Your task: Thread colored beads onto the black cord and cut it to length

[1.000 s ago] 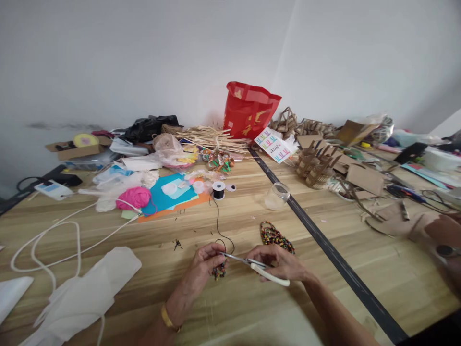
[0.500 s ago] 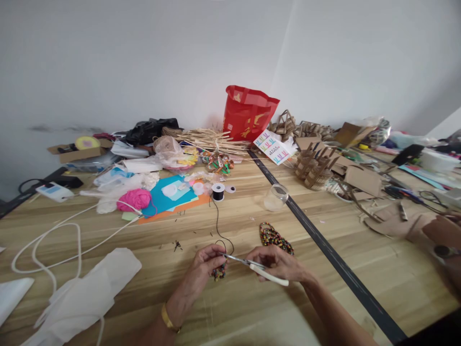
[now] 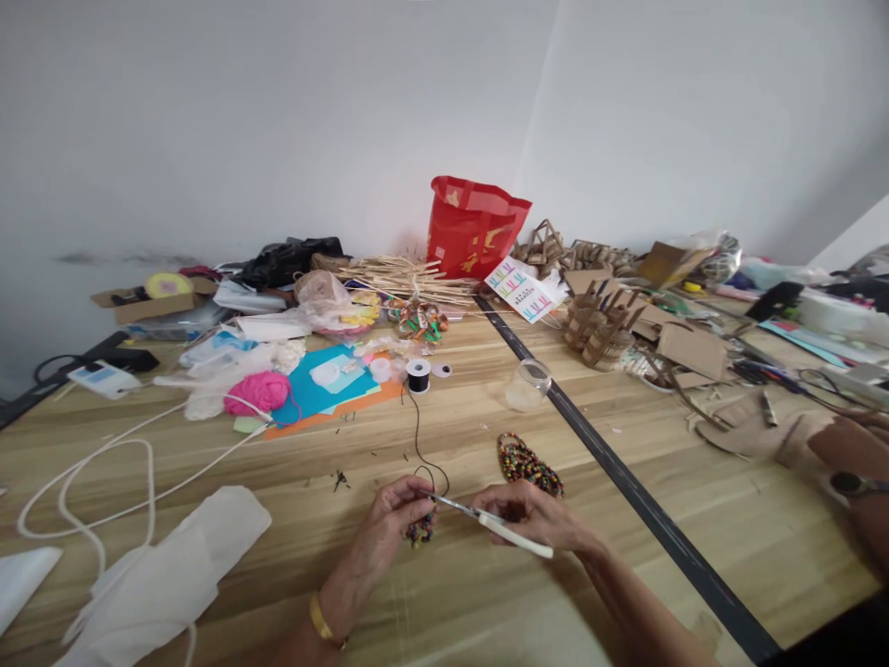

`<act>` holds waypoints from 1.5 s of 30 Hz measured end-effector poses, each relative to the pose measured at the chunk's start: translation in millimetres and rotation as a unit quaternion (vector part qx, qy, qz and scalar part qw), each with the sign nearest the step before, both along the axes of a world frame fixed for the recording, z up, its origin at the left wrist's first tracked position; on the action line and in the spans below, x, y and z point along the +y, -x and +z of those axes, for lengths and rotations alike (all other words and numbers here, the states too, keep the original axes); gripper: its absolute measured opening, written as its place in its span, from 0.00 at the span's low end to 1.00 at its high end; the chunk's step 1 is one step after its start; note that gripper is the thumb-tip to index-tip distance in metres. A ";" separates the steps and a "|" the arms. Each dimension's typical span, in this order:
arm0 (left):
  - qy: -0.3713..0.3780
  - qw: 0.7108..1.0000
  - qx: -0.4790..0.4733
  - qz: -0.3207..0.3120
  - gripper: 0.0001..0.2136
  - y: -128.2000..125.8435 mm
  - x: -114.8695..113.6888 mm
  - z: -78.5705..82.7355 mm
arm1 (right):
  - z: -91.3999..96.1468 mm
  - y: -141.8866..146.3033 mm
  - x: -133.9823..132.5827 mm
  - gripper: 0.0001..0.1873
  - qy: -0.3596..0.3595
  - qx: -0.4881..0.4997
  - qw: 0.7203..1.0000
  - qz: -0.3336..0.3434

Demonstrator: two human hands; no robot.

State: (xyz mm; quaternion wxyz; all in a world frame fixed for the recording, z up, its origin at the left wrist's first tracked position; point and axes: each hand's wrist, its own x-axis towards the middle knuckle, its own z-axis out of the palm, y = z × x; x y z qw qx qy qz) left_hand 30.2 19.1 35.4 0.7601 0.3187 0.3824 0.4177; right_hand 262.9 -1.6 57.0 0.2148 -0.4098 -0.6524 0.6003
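My left hand (image 3: 389, 528) pinches a small strand of multicoloured beads (image 3: 419, 532), which hangs below the fingers. A thin black cord (image 3: 419, 435) runs from a spool (image 3: 418, 376) down to these fingertips, making a loop beside them. White-handled scissors (image 3: 515, 538) are in my right hand (image 3: 532, 514), their blades pointing left and the tips at the left fingertips by the cord. Whether the blades are apart or closed is too small to tell. Just behind my right hand, a coiled heap of beaded strings (image 3: 528, 463) lies on the wooden table (image 3: 312, 574).
A clear jar (image 3: 529, 384) stands beyond the bead heap. Black cord snippets (image 3: 340, 480) lie left of my hands. Pink yarn (image 3: 256, 394), white cable (image 3: 149, 491) and white sheeting (image 3: 187, 565) are at left. A red bag (image 3: 474, 227) stands behind. Another person's arm (image 3: 844, 454) is at right.
The view has shifted slightly. Both hands keep nearly the same pose, with the scissor tips still at the left fingertips and the beads still hanging below.
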 end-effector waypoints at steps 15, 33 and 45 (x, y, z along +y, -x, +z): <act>-0.025 0.999 -0.002 -0.022 0.15 -1.2 -2.2 7.9 | 7.9 3.0 -10.2 0.15 -0.076 -0.044 0.996 0.014; -0.017 0.999 -0.008 -0.040 0.17 -3.3 -4.5 10.0 | 18.9 -3.5 -31.1 0.16 -0.105 -0.105 0.988 -0.029; -0.007 0.997 -0.035 -0.066 0.16 -2.6 -6.7 9.3 | -2.0 -9.8 -26.5 0.29 -0.025 -0.014 0.999 -0.015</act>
